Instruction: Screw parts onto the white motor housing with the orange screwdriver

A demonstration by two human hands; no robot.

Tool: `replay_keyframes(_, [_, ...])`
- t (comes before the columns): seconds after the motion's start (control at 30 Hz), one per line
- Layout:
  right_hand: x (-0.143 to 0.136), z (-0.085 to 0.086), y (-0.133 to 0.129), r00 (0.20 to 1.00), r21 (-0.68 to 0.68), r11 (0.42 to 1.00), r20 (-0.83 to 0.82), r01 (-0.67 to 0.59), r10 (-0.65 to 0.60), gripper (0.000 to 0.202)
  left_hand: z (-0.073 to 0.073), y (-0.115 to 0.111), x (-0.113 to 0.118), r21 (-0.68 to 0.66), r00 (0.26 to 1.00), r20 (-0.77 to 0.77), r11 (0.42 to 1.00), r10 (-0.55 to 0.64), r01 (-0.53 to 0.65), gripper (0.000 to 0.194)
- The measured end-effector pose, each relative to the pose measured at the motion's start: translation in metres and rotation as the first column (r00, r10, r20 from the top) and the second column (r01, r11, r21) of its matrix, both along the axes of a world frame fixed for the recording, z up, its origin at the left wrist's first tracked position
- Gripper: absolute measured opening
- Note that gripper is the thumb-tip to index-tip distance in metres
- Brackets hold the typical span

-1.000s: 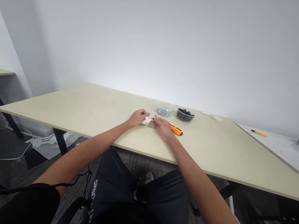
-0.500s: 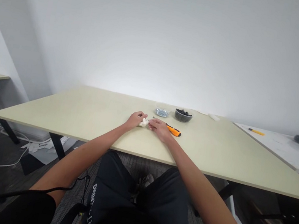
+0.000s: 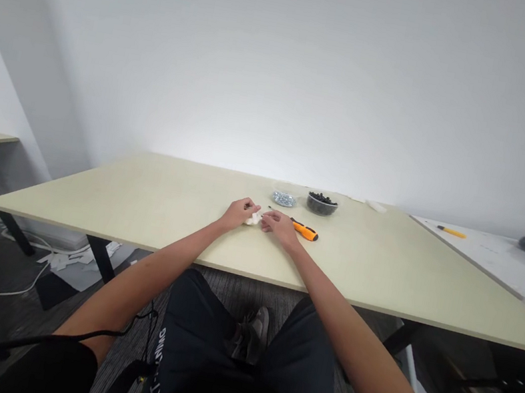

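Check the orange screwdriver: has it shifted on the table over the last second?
No. The orange screwdriver lies in the same spot just in front of the black-filled bowl, beside the right hand; only the camera shifted.

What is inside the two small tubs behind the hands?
The left tub holds small silvery bits; the right tub holds small black pieces. What lies beneath the top layers is hidden.

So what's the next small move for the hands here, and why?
Probably the right hand reaches back for the screwdriver: both hands pinch the white part on the table, and the tool lies untouched just beside the right hand.
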State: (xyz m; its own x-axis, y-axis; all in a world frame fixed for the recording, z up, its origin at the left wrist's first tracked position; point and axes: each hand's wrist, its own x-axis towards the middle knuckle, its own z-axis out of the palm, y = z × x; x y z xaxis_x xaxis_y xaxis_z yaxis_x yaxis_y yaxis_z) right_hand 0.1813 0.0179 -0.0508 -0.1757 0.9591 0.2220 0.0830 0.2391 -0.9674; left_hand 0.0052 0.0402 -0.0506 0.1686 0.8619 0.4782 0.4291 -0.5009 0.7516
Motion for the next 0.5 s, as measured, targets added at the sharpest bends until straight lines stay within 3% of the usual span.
replay_keyframes(0.17, [0.003,-0.001,0.000,0.986,0.139,0.982,0.087,0.129,-0.141,0.010,0.003,-0.006,0.001,0.079,0.997,-0.071,0.997,0.019,-0.013,0.030])
replay_keyframes(0.27, [0.003,0.003,-0.003,0.982,0.203,0.964,0.036,0.175,-0.186,0.017,0.007,-0.012,0.000,0.212,0.986,-0.169,0.977,0.005,0.031,0.039])
replay_keyframes(0.37, [0.001,0.010,-0.008,0.989,0.215,0.965,-0.057,0.146,-0.137,0.031,0.010,-0.017,-0.002,0.483,0.848,-0.512,0.862,0.135,0.155,0.046])
replay_keyframes(0.5, [0.001,0.018,-0.012,0.981,0.192,0.977,-0.188,0.093,-0.057,0.038,0.011,-0.017,-0.002,0.622,0.714,-0.624,0.755,0.317,0.208,0.050])
